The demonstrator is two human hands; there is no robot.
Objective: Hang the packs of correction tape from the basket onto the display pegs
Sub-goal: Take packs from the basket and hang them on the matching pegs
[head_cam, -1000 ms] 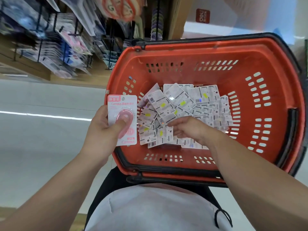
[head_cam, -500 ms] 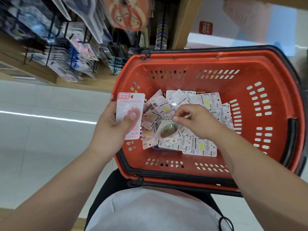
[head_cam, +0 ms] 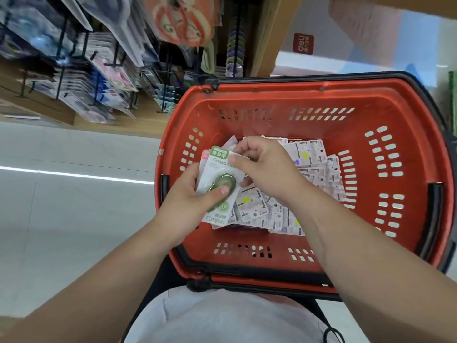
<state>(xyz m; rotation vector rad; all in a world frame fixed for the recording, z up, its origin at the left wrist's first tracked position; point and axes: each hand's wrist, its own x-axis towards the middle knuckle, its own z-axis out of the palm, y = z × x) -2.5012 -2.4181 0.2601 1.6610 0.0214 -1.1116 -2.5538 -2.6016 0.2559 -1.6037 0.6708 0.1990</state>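
Pinched by the right hand (head_cam: 262, 169), the green pack (head_cam: 218, 169) is being gripped by the left hand (head_cam: 190, 204), best kept squared for hanging.

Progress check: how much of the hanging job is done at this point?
Early, it seems. Nothing is going onto the pegs; whether their stock came from this basket can't be told. In hand: the left hand grips a green pack, a pink edge showing behind it, and the right hand pinches the green pack's top. Left: a pile of packs lies in the basket, unhung.
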